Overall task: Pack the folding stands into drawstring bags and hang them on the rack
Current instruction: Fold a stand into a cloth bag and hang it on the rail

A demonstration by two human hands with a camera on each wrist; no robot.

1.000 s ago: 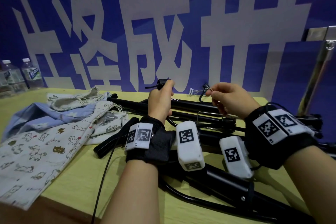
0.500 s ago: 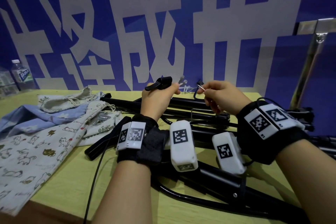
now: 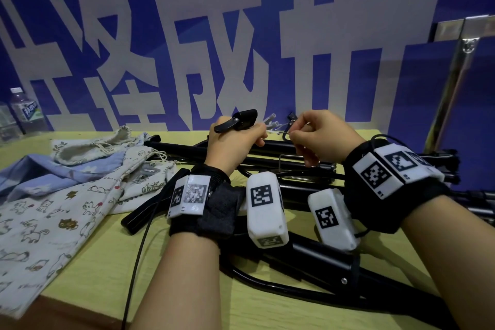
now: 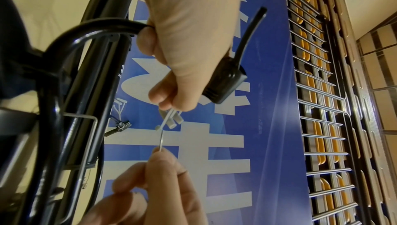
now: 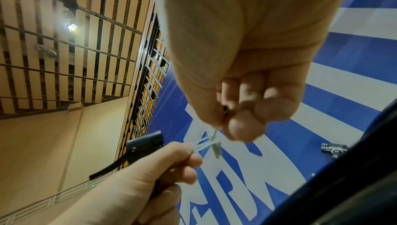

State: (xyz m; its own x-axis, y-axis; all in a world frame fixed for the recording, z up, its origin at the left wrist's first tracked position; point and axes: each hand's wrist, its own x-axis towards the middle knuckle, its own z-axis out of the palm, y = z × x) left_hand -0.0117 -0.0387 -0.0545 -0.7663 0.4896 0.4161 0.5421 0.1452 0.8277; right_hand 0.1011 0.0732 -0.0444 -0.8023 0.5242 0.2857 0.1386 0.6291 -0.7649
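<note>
Black folding stands (image 3: 308, 190) lie in a heap on the yellow table (image 3: 107, 262), under both wrists. My left hand (image 3: 261, 136) pinches a small white plastic piece (image 4: 170, 120) and carries a black clip-like device (image 3: 238, 120) on a finger. Its lower fingers curl round a bent black stand tube (image 4: 103, 26). My right hand (image 3: 297, 136) pinches a thin metal pin (image 4: 161, 139), whose tip meets the white plastic piece (image 5: 211, 143). Printed drawstring bags (image 3: 53, 209) lie flat at the left.
A blue cloth bag (image 3: 40, 171) and a small beige pouch (image 3: 88, 146) lie behind the printed bags. Water bottles (image 3: 26, 110) stand at the far left. A metal rack post (image 3: 455, 83) rises at the right, before the blue banner wall.
Both hands have lifted slightly and drawn together. The pin in my right hand now meets the white piece in my left hand.
</note>
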